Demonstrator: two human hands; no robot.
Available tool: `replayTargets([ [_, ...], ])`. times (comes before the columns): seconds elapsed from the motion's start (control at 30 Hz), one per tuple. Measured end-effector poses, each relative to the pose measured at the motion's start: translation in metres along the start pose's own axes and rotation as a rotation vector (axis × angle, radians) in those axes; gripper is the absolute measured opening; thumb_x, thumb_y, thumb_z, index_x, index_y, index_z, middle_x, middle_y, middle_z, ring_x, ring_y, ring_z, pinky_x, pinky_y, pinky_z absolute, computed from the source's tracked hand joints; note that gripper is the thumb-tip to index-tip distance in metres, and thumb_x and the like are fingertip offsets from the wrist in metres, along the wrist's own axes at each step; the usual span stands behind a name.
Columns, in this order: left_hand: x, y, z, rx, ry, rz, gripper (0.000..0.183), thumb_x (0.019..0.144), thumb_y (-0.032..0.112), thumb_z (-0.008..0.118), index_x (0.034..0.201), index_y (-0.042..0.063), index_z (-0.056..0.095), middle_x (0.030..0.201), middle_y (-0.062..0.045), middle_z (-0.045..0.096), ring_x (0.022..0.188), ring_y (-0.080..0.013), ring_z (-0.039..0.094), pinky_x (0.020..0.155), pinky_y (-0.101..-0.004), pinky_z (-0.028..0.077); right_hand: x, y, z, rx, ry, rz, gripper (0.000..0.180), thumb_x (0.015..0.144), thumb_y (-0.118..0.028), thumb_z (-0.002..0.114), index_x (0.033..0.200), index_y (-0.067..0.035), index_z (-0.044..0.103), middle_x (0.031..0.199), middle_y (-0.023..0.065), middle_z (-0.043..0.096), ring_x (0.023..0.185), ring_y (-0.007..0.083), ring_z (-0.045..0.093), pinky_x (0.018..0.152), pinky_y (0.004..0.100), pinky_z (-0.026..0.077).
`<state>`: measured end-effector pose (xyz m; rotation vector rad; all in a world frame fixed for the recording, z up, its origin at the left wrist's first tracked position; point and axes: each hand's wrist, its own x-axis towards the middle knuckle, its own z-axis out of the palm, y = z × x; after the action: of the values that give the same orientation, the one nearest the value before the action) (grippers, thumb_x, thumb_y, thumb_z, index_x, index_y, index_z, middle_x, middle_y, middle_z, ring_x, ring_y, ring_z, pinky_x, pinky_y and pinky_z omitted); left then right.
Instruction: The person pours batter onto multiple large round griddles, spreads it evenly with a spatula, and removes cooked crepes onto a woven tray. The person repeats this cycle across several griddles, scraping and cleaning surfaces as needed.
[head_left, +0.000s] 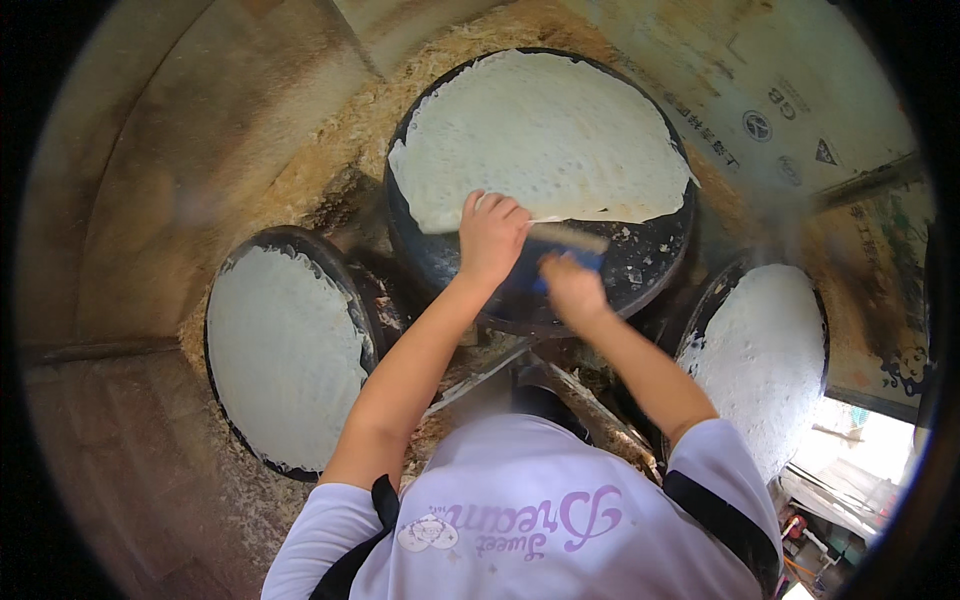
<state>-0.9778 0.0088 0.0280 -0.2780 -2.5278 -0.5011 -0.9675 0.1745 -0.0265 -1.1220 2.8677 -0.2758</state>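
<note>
A large, thin, pale flatbread sheet covers the far part of a round black griddle. My left hand is at the sheet's near edge, fingers bent over it; whether they pinch it is not plain. Just right of it, my right hand, blurred, grips a blue-handled scraper or brush with a pale, wide edge, low over the bare near part of the griddle. Small flakes of dried batter lie on the black surface. The edge of the sheet near the tool is slightly ragged.
A second round griddle with a pale sheet stands at the left. Another griddle at the right bears a whitish, bubbly layer. Crusted residue surrounds them, and tall panels curve behind. Pipes are at lower right.
</note>
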Motion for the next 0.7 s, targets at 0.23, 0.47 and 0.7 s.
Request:
replayTargets([
  [0.23, 0.006, 0.0, -0.015, 0.023, 0.045, 0.058, 0.013, 0.061, 0.01, 0.064, 0.065, 0.01, 0.053, 0.072, -0.002, 0.052, 0.082, -0.0205, 0.05, 0.082, -0.0389, 0.035, -0.072, 0.162, -0.04, 0.111, -0.041, 0.459, 0.04, 0.058, -0.006, 0.06, 0.098, -0.001, 0.054, 0.093, 0.0157, 0.058, 0.086, 0.0296, 0.055, 0.075, 0.0371, 0.044],
  [0.47, 0.029, -0.017, -0.032, -0.005, 0.242, -0.127, 0.012, 0.063, 0.01, 0.063, 0.065, 0.008, 0.051, 0.067, -0.004, 0.05, 0.071, -0.0234, 0.049, 0.07, -0.0359, 0.035, 0.03, 0.173, -0.027, 0.848, 0.335, 1.046, 0.034, 0.064, -0.022, 0.068, 0.084, 0.004, 0.058, 0.078, 0.0118, 0.06, 0.065, 0.0199, 0.057, 0.061, 0.0326, 0.046],
  [0.7, 0.035, 0.001, -0.045, -0.038, 0.081, 0.066, 0.015, 0.059, 0.007, 0.063, 0.069, 0.011, 0.054, 0.074, -0.002, 0.052, 0.079, -0.0207, 0.05, 0.079, -0.0365, 0.036, 0.011, -0.089, -0.013, 0.125, -0.243, -0.423, 0.024, 0.069, -0.01, 0.05, 0.092, -0.007, 0.053, 0.074, 0.0178, 0.059, 0.068, 0.0259, 0.06, 0.054, 0.0432, 0.047],
])
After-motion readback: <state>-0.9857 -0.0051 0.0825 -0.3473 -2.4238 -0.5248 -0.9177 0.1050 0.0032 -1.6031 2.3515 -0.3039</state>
